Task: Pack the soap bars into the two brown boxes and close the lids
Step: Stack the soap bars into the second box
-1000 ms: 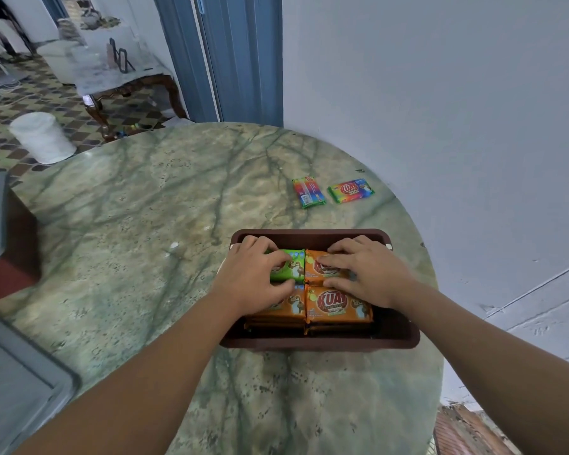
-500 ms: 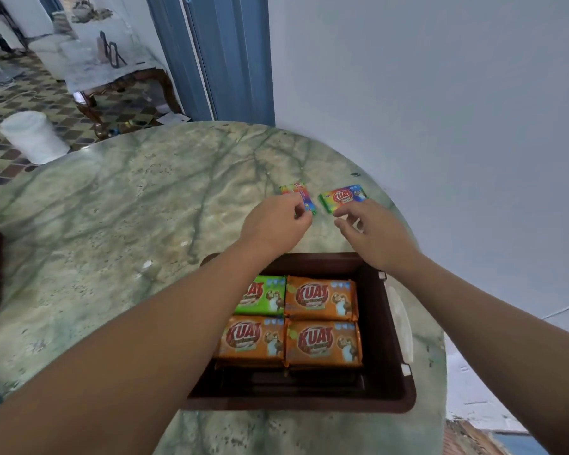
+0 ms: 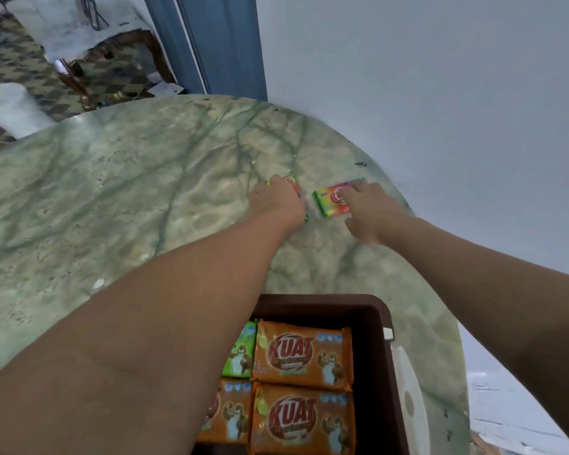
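Marble green table (image 3: 128, 198) stretches wide and bare to the left; its curved far edge passes just behind two rainbow soap bars. The left hand (image 3: 276, 200) covers the left rainbow bar (image 3: 295, 184), fingers curled over it. The right hand (image 3: 370, 208) rests fingertips on the right rainbow bar (image 3: 330, 200), thumb spread. The brown box (image 3: 372, 323), near edge, holds orange and green soap bars (image 3: 304, 354)

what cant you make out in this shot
- Left soap bar, head view: left hand covers most of it, so the grip is unclear.
- Right soap bar: right hand hides its far end; label blurred.
- Brown box: near side cut off by the frame's bottom edge, left side behind the forearm.
- Second box: out of view.
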